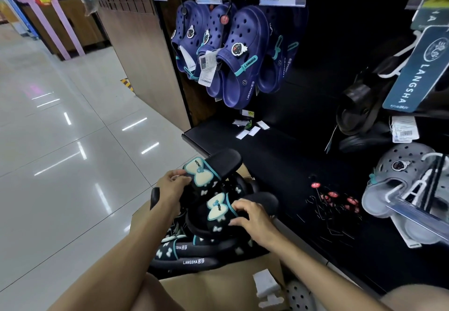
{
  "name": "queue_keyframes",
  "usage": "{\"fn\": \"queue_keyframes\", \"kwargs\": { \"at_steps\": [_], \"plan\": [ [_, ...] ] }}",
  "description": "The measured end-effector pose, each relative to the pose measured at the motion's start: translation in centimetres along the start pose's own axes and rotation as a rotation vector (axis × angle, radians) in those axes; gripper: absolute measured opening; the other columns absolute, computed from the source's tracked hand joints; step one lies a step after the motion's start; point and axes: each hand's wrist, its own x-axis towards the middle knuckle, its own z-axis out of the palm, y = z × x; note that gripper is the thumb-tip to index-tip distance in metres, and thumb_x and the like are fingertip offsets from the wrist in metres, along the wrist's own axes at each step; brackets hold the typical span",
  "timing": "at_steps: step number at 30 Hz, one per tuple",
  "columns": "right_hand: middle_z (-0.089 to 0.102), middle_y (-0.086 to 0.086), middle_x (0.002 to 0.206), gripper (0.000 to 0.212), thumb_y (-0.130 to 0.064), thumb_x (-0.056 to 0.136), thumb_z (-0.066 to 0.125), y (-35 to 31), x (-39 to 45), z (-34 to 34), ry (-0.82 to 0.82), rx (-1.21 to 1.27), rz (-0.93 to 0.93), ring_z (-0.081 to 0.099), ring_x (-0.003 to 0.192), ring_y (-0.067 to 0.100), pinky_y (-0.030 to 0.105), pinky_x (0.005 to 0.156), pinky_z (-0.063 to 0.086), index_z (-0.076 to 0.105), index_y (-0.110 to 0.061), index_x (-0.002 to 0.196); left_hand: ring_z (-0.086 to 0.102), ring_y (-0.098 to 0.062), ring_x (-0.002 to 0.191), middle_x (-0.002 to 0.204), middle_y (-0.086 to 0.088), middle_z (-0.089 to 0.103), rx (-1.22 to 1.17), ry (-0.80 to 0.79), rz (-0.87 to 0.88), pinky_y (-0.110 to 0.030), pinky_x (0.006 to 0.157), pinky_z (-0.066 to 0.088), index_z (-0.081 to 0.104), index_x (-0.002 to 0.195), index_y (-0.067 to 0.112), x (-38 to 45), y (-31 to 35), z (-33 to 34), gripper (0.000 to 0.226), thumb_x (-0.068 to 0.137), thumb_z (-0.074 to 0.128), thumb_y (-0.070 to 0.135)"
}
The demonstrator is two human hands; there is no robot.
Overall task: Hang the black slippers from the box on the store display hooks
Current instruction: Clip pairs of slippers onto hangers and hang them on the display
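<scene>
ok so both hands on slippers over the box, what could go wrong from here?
1. The left hand and right hand each hold a black slipper without a hanger; the loose hangers lie apart on the dark shelf, so pairing may be fumbled.
2. More slippers are stacked in the cardboard box below; lifting could tip them out.
3. The blue clogs already crowd their hooks, leaving little room there.

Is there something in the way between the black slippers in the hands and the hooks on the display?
Nothing visible blocks the way. Both hands, left hand and right hand, hold the black slippers above the box; blue clogs already fill the hooks above.
</scene>
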Motion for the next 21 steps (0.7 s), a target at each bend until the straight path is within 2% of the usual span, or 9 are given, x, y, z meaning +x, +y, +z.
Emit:
{"fn": "queue_keyframes", "kwargs": {
  "at_steps": [3, 4, 6, 9, 12, 14, 16, 19, 21],
  "plan": [
    [0.053, -0.018, 0.084, 0.016, -0.007, 0.078, 0.076, 0.5, 0.2, -0.3, 0.012, -0.034, -0.081, 0.051, 0.083, 0.000, 0.024, 0.101, 0.032, 0.065, -0.009, 0.089, 0.061, -0.024, 0.080, 0.093, -0.013, 0.065, 0.057, -0.065, 0.082, -0.034, 0.071, 0.054, 0.059, 0.099, 0.011, 0.2, 0.3, 0.1, 0.023, 0.085, 0.059, -0.007],
    [0.054, -0.018, 0.084, 0.015, -0.007, 0.078, 0.076, 0.6, 0.2, -0.4, 0.028, -0.046, -0.101, 0.051, 0.082, 0.000, 0.023, 0.099, 0.034, 0.065, -0.009, 0.088, 0.061, -0.023, 0.080, 0.091, -0.012, 0.065, 0.074, -0.088, 0.105, -0.032, 0.069, 0.054, 0.059, 0.102, 0.010, 0.2, 0.4, 0.3, 0.023, 0.086, 0.060, -0.006],
    [0.058, -0.014, 0.083, 0.016, -0.007, 0.075, 0.078, 1.0, 0.1, -0.4, 0.076, -0.045, -0.099, 0.052, 0.079, 0.001, 0.019, 0.083, 0.040, 0.066, -0.009, 0.086, 0.061, -0.020, 0.076, 0.089, -0.010, 0.064, 0.094, -0.109, 0.110, -0.027, 0.065, 0.052, 0.059, 0.103, 0.009, 0.4, 0.2, 0.7, 0.021, 0.087, 0.062, -0.004],
    [0.054, -0.016, 0.071, 0.022, -0.009, 0.070, 0.083, 1.6, -0.2, -0.3, 0.138, -0.013, -0.022, 0.051, 0.070, 0.001, 0.022, 0.067, 0.041, 0.064, -0.014, 0.077, 0.056, -0.012, 0.064, 0.076, -0.005, 0.059, 0.111, -0.105, 0.031, -0.021, 0.060, 0.048, 0.057, 0.097, 0.008, 0.8, -0.7, 0.9, 0.017, 0.088, 0.063, -0.006],
    [0.056, -0.017, 0.069, 0.021, -0.013, 0.069, 0.085, 1.9, -0.2, -0.4, 0.129, 0.008, 0.044, 0.053, 0.071, 0.005, 0.031, 0.069, 0.044, 0.067, -0.017, 0.077, 0.053, -0.010, 0.050, 0.069, -0.009, 0.053, 0.138, -0.180, 0.003, -0.019, 0.052, 0.048, 0.054, 0.091, 0.003, 1.7, -1.8, 0.0, 0.015, 0.086, 0.065, -0.006],
    [0.057, -0.015, 0.071, 0.019, -0.015, 0.070, 0.085, 1.7, 0.0, -0.3, 0.115, -0.003, 0.052, 0.056, 0.073, 0.007, 0.032, 0.072, 0.045, 0.069, -0.015, 0.081, 0.057, -0.017, 0.060, 0.072, -0.012, 0.060, 0.186, -0.182, 0.003, -0.025, 0.064, 0.052, 0.059, 0.088, 0.001, 2.2, -2.4, -0.7, 0.012, 0.085, 0.070, -0.001],
    [0.061, -0.011, 0.078, 0.020, -0.016, 0.072, 0.084, 1.6, 0.2, -0.3, 0.114, -0.022, 0.069, 0.058, 0.077, 0.009, 0.031, 0.074, 0.045, 0.071, -0.014, 0.087, 0.054, -0.018, 0.063, 0.069, -0.010, 0.061, 0.278, -0.188, 0.006, -0.025, 0.063, 0.047, 0.065, 0.084, 0.001, 2.1, -2.6, -0.9, 0.010, 0.087, 0.071, 0.008],
    [0.066, -0.009, 0.084, 0.022, -0.017, 0.072, 0.084, 1.7, 0.4, -0.2, 0.107, -0.027, 0.087, 0.061, 0.081, 0.012, 0.034, 0.077, 0.047, 0.071, -0.016, 0.089, 0.053, -0.020, 0.065, 0.070, -0.007, 0.061, 0.461, -0.211, 0.034, -0.026, 0.058, 0.042, 0.069, 0.081, 0.009, 1.4, -2.3, -0.4, 0.022, 0.095, 0.063, 0.024],
    [0.064, -0.009, 0.083, 0.021, -0.019, 0.073, 0.083, 1.7, 0.4, -0.3, 0.097, -0.044, 0.099, 0.059, 0.081, 0.013, 0.035, 0.076, 0.047, 0.070, -0.017, 0.089, 0.053, -0.019, 0.060, 0.068, -0.005, 0.059, 0.609, -0.258, 0.014, -0.024, 0.054, 0.042, 0.065, 0.091, 0.011, 0.7, -1.7, 0.3, 0.023, 0.099, 0.053, 0.029]
  ]
}}
